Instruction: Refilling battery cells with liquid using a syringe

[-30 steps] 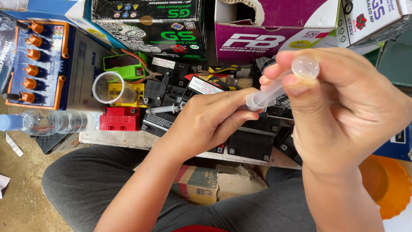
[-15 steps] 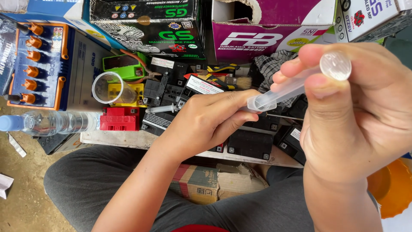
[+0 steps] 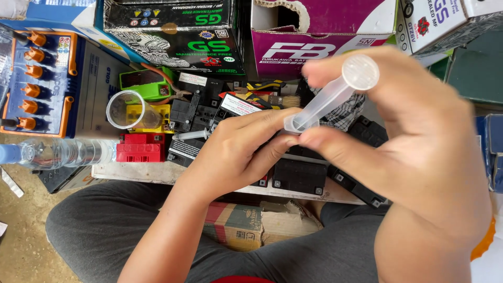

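**Working the syringe plunger over the battery pile**

Holding a clear syringe (image 3: 325,102) between us, we grip its barrel end in our left hand (image 3: 238,152) while our right hand (image 3: 414,152) pinches the plunger, drawn well out. It hangs above the small black batteries (image 3: 298,175) on the board, right of the clear cup (image 3: 126,110). We judge the plunger is mid-stroke; any push calls for steadying the barrel.
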